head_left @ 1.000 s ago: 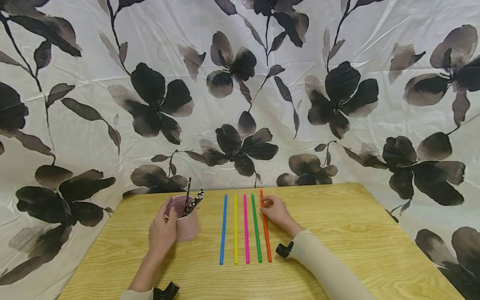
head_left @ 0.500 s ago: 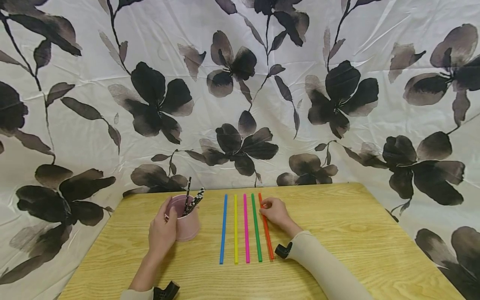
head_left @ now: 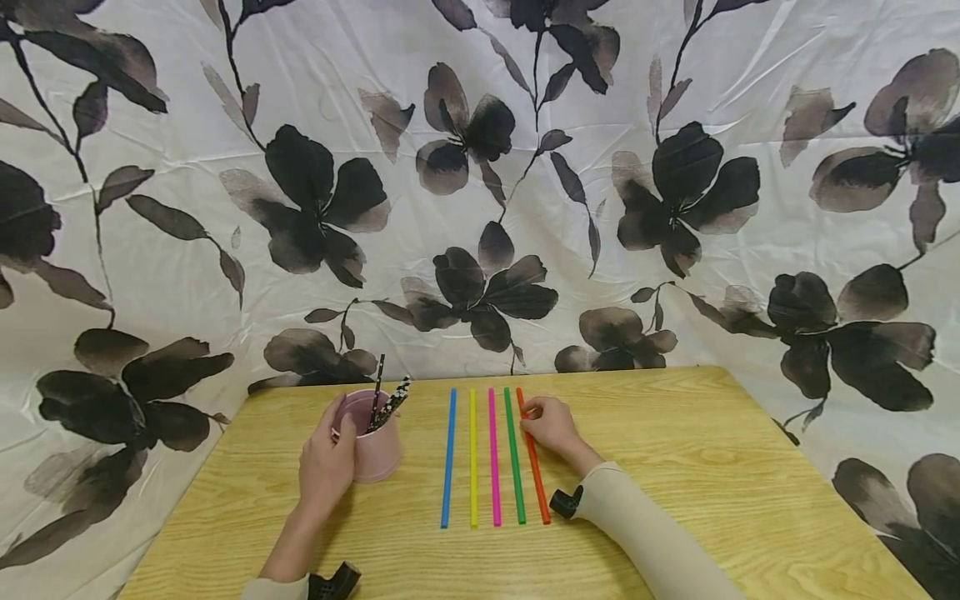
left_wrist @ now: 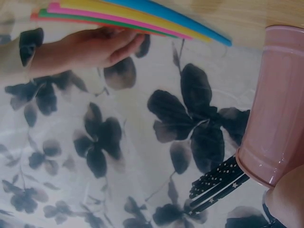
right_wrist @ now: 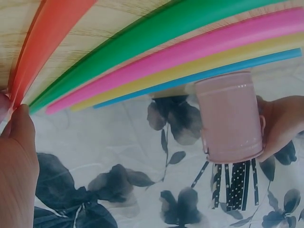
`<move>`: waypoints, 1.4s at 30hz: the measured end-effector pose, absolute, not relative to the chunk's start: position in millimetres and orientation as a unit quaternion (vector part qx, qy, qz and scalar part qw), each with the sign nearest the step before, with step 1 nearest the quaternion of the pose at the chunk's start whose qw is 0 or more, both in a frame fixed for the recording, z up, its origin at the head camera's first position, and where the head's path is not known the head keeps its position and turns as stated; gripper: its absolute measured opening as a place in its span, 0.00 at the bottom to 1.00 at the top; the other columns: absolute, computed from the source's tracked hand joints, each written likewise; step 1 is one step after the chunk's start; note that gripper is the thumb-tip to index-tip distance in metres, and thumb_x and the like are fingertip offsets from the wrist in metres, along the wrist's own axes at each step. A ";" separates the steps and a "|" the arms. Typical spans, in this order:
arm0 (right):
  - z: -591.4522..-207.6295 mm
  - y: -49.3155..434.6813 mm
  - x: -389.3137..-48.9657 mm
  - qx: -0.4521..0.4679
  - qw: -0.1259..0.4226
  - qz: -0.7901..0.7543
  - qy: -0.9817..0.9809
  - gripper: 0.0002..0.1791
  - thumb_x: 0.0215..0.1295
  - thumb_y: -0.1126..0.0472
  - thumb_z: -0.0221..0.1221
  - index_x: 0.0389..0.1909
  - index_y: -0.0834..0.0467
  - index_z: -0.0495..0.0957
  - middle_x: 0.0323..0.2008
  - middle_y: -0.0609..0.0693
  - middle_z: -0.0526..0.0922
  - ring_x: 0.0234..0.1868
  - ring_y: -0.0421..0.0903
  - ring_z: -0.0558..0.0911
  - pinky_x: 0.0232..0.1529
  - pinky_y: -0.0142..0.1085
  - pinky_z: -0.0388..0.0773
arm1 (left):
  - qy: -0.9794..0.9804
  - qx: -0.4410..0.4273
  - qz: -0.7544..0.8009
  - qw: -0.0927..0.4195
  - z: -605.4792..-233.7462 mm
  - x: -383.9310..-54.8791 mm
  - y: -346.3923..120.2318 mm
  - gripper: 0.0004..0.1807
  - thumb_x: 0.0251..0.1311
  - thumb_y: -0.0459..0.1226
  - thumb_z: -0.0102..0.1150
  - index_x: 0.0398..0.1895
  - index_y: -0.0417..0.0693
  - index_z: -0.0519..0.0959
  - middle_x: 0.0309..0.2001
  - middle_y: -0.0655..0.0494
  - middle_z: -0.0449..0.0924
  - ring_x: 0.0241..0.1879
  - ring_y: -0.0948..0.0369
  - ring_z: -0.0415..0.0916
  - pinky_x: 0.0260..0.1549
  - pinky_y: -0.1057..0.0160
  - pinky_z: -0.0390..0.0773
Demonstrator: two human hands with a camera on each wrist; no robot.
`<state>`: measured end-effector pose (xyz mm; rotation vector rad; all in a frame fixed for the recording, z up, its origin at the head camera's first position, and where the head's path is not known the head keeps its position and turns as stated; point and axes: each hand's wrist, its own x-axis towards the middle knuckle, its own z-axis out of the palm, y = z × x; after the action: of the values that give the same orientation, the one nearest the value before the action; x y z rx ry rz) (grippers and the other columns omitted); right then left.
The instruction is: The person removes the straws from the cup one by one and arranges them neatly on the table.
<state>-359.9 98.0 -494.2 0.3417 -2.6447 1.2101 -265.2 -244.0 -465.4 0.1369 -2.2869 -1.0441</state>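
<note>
My left hand grips the side of a small pink pail, its thumb near the rim. Several black straws with white dots and stars stick out of the pail's mouth. To the right, five-coloured straws lie side by side on the table: blue, yellow, pink, green and orange-red. The orange-red straw is at the far right of the row, slightly slanted. My right hand pinches it near its far end between thumb and fingers.
The wooden table reaches back to a white cloth printed with dark flowers, hanging behind it. Black wrist cameras sit on both cuffs, the right one close beside the orange-red straw's near end.
The orange-red straw's far end has come slightly nearer and left, beside the green one, while its near end has swung right. My right hand moved slightly with it; the left kept its grip.
</note>
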 end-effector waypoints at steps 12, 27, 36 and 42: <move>-493.1 97.7 -357.8 0.107 0.102 0.420 -0.895 0.09 0.47 0.66 0.64 0.32 0.61 0.80 0.22 0.46 0.77 0.25 0.41 0.74 0.29 0.36 0.71 | -0.869 0.058 -0.390 0.299 -464.5 -264.4 -244.6 0.24 0.63 0.51 0.35 0.62 0.59 0.63 0.42 0.49 0.75 0.28 0.55 0.67 0.23 0.59 0.62; -493.7 96.7 -359.6 0.087 0.098 0.415 -0.900 0.09 0.47 0.64 0.63 0.32 0.60 0.80 0.22 0.46 0.76 0.25 0.41 0.73 0.29 0.35 0.71 | -0.867 0.055 -0.392 0.302 -465.1 -264.4 -244.2 0.24 0.63 0.51 0.36 0.62 0.60 0.63 0.46 0.50 0.75 0.30 0.54 0.69 0.25 0.58 0.63; -493.5 97.8 -361.3 0.080 0.108 0.414 -0.900 0.08 0.47 0.64 0.63 0.31 0.60 0.80 0.22 0.46 0.76 0.25 0.41 0.73 0.28 0.35 0.70 | -0.866 0.055 -0.392 0.306 -464.6 -267.2 -244.2 0.24 0.63 0.52 0.35 0.62 0.60 0.63 0.40 0.51 0.76 0.27 0.55 0.67 0.23 0.58 0.62; -496.5 98.5 -361.3 0.080 0.113 0.414 -0.900 0.08 0.46 0.64 0.63 0.30 0.60 0.79 0.22 0.46 0.76 0.25 0.41 0.73 0.28 0.35 0.70 | -0.868 0.058 -0.389 0.304 -467.2 -267.5 -245.0 0.24 0.63 0.52 0.36 0.61 0.62 0.63 0.37 0.50 0.76 0.27 0.55 0.68 0.23 0.58 0.63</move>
<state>-361.3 98.5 -496.5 0.2349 -2.6393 1.2154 -267.5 -245.0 -467.2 0.1544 -2.2988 -1.0296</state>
